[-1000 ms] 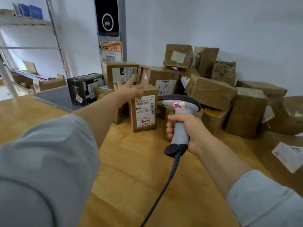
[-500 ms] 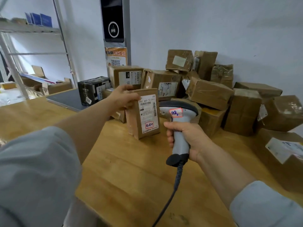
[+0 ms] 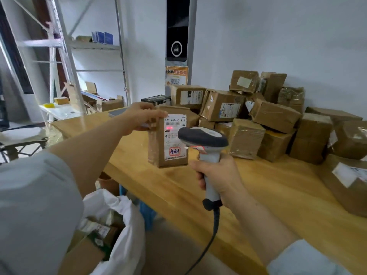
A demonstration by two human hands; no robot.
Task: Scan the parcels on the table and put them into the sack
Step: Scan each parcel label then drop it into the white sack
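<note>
One parcel [image 3: 158, 147] is being scanned. It is held upright above the surface [image 3: 268, 195], near the front edge and well apart from the pile [image 3: 276, 116]. The left grip [image 3: 139, 118] holds its top corner, with the fingers curled over the edge. The right grip [image 3: 216, 175] is wrapped round the handle of the scanner [image 3: 202, 137], whose head points at the label [image 3: 174, 120].

A red line lies across the barcode, so I judge the scan to be under way and the drop into the sack [image 3: 127, 245] to come next. The sack stands open below the front edge, beside the left arm. A few boxes show inside it, so some of the work is done. Most of it is left: a dozen or more boxes are heaped against the wall.

The parcel is a narrow brown cardboard box, taped along its seams, with a white paper label and a red hand-drawn mark low on it. The boxes in the pile are similar, many wrapped in glossy, wrinkled tape. The sack is thin, white and limp, and its rim is slumped. The surface is smooth pale wood. The scanner has a light plastic body, a dark rounded head and a dark cable.
</note>
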